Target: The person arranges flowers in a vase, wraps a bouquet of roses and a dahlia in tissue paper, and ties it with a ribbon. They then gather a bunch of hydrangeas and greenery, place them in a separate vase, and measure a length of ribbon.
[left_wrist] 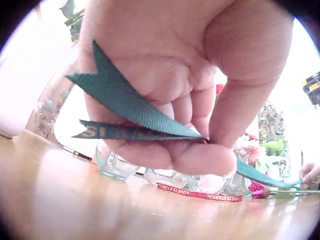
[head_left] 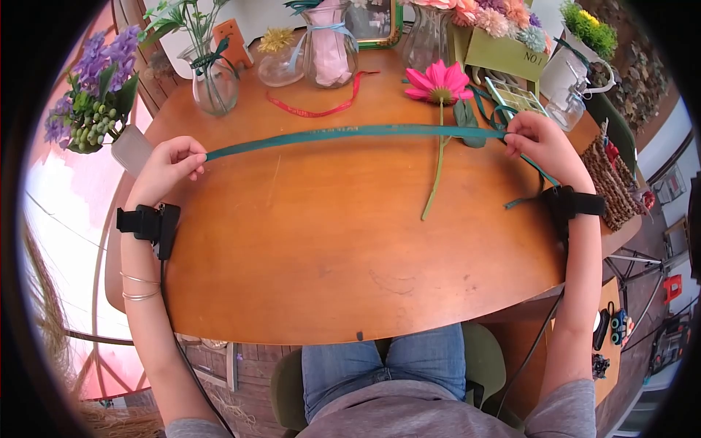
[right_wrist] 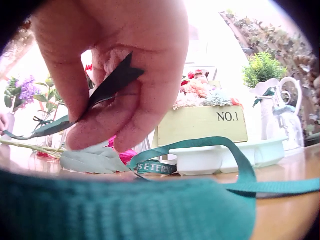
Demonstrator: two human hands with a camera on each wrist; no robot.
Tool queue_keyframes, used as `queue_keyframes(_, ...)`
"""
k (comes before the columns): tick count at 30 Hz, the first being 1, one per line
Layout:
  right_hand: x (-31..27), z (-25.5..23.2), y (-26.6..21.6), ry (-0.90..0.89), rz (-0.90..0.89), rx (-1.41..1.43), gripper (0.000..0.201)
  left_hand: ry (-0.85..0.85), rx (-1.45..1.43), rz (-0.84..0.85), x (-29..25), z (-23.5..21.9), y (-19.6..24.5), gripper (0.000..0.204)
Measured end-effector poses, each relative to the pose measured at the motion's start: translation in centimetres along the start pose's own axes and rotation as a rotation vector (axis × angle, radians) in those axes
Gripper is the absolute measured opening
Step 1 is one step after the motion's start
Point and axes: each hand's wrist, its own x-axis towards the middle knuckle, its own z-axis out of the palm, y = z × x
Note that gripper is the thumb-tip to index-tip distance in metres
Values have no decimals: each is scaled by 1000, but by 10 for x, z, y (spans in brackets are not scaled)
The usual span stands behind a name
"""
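Note:
A green ribbon [head_left: 350, 132] with lettering stretches between the two hands above the table. The left hand [head_left: 174, 166] pinches one end; in the left wrist view, two notched ribbon tails [left_wrist: 125, 102] stick out past the thumb and finger. The right hand [head_left: 542, 146] pinches the other end, and a dark notched tip [right_wrist: 117, 80] shows between its fingers in the right wrist view. Below the taut ribbon, toward its right part, lies a pink flower [head_left: 439, 82] with a long green stem [head_left: 437, 182]. More green ribbon [right_wrist: 215, 142] lies beside the right hand.
A red ribbon [head_left: 314, 113] curves on the wooden table [head_left: 328, 241]. Glass vases [head_left: 215, 91] stand along the back, with a yellow-green NO.1 box [head_left: 504, 55] of flowers, a white pitcher [head_left: 566, 69] and a pale tray [head_left: 515, 97]. A woven basket [head_left: 612, 182] is at the right.

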Motion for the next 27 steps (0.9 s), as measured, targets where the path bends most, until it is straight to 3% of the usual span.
queue_keyframes(6,2,-2,-5,168,-142,-43,6,151,81,3,4,-1,-6,10)
queue_keyframes(10,1,0,-7,230,-148,52,10,167,95,13,4,-3,-9,10)
queue_keyframes(12,1,0,-9,368,-157,-16,15,133,170,13,3,-5,-13,10)
queue_keyframes(22,3,-5,1,304,-81,-116,14,69,194,-148,-2,-14,-17,8)
queue_keyframes(24,4,-3,4,317,-204,-152,11,37,114,-189,-4,-15,-15,6)
queue_keyframes(27,2,-4,1,251,-171,-214,10,-6,85,-228,-7,-19,-14,6)
